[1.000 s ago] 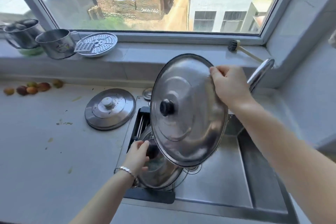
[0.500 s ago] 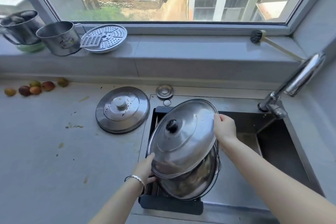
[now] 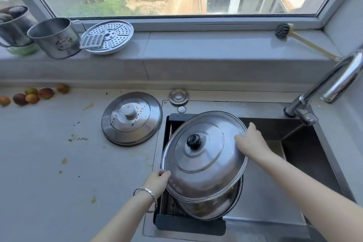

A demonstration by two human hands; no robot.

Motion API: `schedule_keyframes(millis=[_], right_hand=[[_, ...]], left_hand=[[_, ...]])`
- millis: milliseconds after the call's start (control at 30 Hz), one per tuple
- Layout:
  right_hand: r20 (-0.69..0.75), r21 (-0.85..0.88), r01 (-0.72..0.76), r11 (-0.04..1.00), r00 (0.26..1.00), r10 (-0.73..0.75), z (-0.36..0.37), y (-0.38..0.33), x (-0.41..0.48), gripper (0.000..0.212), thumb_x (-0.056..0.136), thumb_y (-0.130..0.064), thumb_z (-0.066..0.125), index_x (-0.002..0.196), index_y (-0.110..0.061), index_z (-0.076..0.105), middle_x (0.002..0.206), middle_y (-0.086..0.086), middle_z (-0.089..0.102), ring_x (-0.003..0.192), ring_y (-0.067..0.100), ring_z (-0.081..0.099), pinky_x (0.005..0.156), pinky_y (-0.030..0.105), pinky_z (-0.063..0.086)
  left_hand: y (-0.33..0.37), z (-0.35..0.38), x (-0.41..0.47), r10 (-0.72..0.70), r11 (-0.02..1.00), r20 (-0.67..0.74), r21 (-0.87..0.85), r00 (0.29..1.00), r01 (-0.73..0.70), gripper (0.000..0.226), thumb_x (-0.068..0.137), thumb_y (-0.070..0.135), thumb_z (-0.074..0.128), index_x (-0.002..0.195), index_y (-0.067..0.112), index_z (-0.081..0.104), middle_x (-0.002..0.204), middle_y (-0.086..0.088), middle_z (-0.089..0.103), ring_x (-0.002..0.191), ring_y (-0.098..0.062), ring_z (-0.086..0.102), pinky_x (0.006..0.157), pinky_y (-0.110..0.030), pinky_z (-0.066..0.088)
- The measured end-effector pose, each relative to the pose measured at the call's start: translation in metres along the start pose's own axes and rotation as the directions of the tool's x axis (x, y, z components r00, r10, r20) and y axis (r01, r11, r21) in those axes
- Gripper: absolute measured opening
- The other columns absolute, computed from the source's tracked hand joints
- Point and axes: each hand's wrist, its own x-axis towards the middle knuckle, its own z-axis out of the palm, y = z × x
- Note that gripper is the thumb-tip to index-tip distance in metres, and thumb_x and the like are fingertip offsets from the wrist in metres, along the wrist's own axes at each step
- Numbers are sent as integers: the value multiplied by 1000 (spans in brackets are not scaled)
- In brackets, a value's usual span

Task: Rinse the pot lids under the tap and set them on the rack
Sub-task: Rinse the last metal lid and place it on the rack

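Leave the grey stone tabletop (image 3: 49, 163) across the left of the frame out of this step; work over the stainless steel sink (image 3: 275, 192) at lower right. Aim for the black slatted drying rack (image 3: 188, 226) spanning the sink's left end, low centre. Bring the large domed steel lid with the black knob (image 3: 204, 155) down tilted, near edge lowest, right above the second steel lid (image 3: 225, 209) already lying on that rack. Cannot tell from this angle whether touching or just apart, so lower slowly and listen for metal on metal. Seat the rims offset rather than nested tight, for draining. Save the flat, food-speckled steel lid with the metal knob (image 3: 131, 118), left of the sink on the tabletop, for the chrome tap (image 3: 334, 88) at the right edge. Grip with both: left hand (image 3: 158, 181) pinching the near-left rim, right hand (image 3: 249, 140) curled over the far-right rim. Release the right first, only once steady. Mind wet, slippery edges.
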Motion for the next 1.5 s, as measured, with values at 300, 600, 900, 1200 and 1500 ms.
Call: schedule_keyframes(millis=[300,600,900,1200,1500], right_hand=[[28,-131,385,914,923,-385,-7,-52,-5,41,93,-20,46,134,-17,43,138,9,35,135,22,23,105,31,26],[201,-182,521,834,850,-487,25,-59,3,28,94,-24,47,121,-21,54,129,0,48,125,13,39,102,24,32],[82,-36,481,876,875,-477,20,-56,5,28,93,-22,49,120,-16,59,122,1,56,116,13,49,96,19,35],[114,617,111,779,967,-228,-82,-41,-28,41,77,-44,60,94,-8,65,101,9,69,91,18,65,84,41,50],[-130,464,389,796,918,-374,-210,37,-79,17,71,-15,75,84,-17,64,81,6,71,69,21,67,69,37,55]], left_hand=[[81,-84,56,337,896,-322,397,884,-197,42,88,18,48,128,6,44,129,-15,49,113,-31,51,89,-35,41],[113,-134,139,356,644,-317,765,879,15,26,89,15,41,113,18,51,127,-20,46,110,-37,50,86,-38,43],[140,-114,68,569,611,-206,754,796,-241,39,86,26,52,123,16,47,108,-18,43,97,-36,53,75,-35,41],[179,-22,-102,783,493,-43,652,621,-576,42,82,54,49,117,31,49,89,0,46,91,-27,56,70,-26,33],[186,109,-169,783,517,137,399,607,-757,37,86,49,50,113,25,44,92,2,62,84,-18,59,74,-29,47]])
